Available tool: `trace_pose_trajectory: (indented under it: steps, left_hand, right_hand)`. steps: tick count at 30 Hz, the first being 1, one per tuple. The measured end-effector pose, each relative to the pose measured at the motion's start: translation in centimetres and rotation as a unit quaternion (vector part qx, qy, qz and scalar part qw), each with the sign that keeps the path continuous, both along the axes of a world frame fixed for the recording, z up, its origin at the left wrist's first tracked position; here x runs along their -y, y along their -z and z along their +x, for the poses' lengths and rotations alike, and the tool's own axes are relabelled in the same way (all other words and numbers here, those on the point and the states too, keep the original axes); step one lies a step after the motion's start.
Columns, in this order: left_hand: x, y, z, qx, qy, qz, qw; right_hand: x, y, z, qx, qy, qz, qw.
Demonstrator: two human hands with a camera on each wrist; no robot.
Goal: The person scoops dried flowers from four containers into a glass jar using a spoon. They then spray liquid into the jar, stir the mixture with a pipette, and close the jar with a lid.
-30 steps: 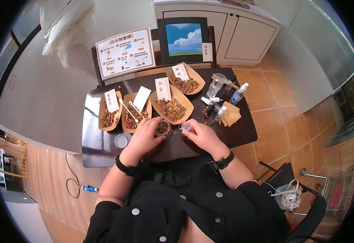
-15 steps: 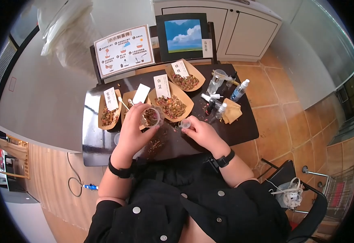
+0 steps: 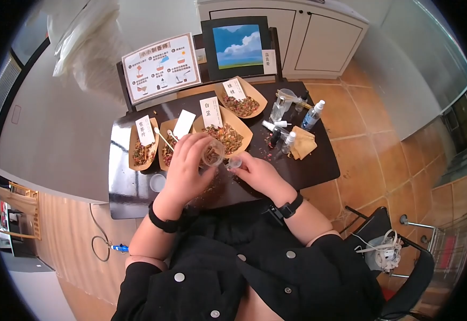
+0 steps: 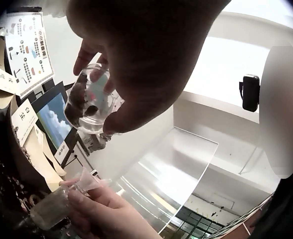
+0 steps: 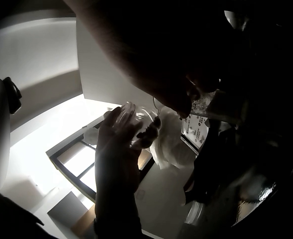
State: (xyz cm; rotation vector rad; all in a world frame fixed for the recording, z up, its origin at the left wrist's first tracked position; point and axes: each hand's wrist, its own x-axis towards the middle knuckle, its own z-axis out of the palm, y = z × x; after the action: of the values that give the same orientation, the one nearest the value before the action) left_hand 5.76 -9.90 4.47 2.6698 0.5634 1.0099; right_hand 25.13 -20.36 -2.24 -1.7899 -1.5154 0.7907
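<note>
My left hand (image 3: 188, 168) grips a round clear cup (image 3: 212, 153) of dried herbs, raised over the table and tilted toward my right hand (image 3: 260, 174). In the left wrist view, dark herb pieces lie along one side of the cup (image 4: 89, 99). Below it, the right hand's fingers pinch a small clear funnel (image 4: 89, 180) at the mouth of a small clear bottle (image 4: 50, 211). The cup and funnel stand apart there. The right wrist view is dark; it shows the left hand (image 5: 117, 159) round the cup (image 5: 136, 122).
Paper trays of herbs with cards stand behind the hands, one tray (image 3: 244, 134) nearest. A clear lid (image 3: 157, 183) lies left. Spray bottles (image 3: 312, 115) and a tan cloth (image 3: 302, 143) are at the right. Herb crumbs lie on the dark table (image 3: 314, 171).
The left hand has lifted the cup off the table and tilted it, then moved it right toward the funnel. The right hand, still pinching the funnel, has shifted slightly left.
</note>
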Motion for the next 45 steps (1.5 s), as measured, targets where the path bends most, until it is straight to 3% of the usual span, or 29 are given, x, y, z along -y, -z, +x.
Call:
trace_pose_trajectory:
  steps: [2, 10, 12, 24, 27, 30, 32, 36, 39, 43, 45]
  left_hand:
    - [0.2, 0.2, 0.2, -0.014, 0.015, 0.005, 1.0]
    - [0.3, 0.4, 0.6, -0.048, 0.041, 0.018, 0.998]
    - [0.2, 0.0, 0.6, -0.033, 0.002, 0.018, 0.999]
    - [-0.4, 0.0, 0.6, -0.063, 0.005, 0.022, 0.998]
    - [-0.6, 0.4, 0.4, -0.028, -0.006, 0.015, 0.999]
    - [-0.5, 0.5, 0.7, -0.063, 0.027, 0.042, 0.997]
    - [-0.6, 0.0, 0.5, -0.04, -0.014, 0.038, 0.998]
    - [-0.7, 0.2, 0.6, -0.061, 0.013, 0.077, 0.995]
    - [-1.1, -0.1, 0.2, -0.061, -0.019, 0.076, 0.995]
    - [-1.0, 0.1, 0.6, -0.088, 0.037, 0.089, 0.991]
    - [-0.9, 0.3, 0.7, -0.086, 0.027, 0.087, 0.992]
  right_hand:
    - [-0.3, 0.8, 0.0, 0.008, -0.001, 0.041, 0.999]
    - [-0.4, 1.0, 0.1, 0.007, -0.008, 0.033, 0.999]
    - [-0.5, 1.0, 0.3, 0.01, -0.007, 0.033, 0.999]
    - [-2.0, 0.9, 0.8, 0.011, -0.058, 0.012, 0.998]
    - [-2.3, 1.4, 0.7, 0.011, -0.063, 0.011, 0.998]
    - [-2.8, 1.3, 0.5, 0.003, -0.063, 0.023, 0.998]
    - [-3.1, 0.9, 0.3, 0.018, -0.071, 0.001, 0.997]
    - [-3.5, 1.3, 0.1, 0.017, -0.074, 0.018, 0.997]
    - [-3.7, 1.1, 0.0, 0.028, -0.078, 0.011, 0.996]
    - [-3.6, 1.1, -0.2, 0.022, -0.069, 0.007, 0.997]
    - [-3.7, 1.4, 0.0, 0.018, -0.06, 0.016, 0.998]
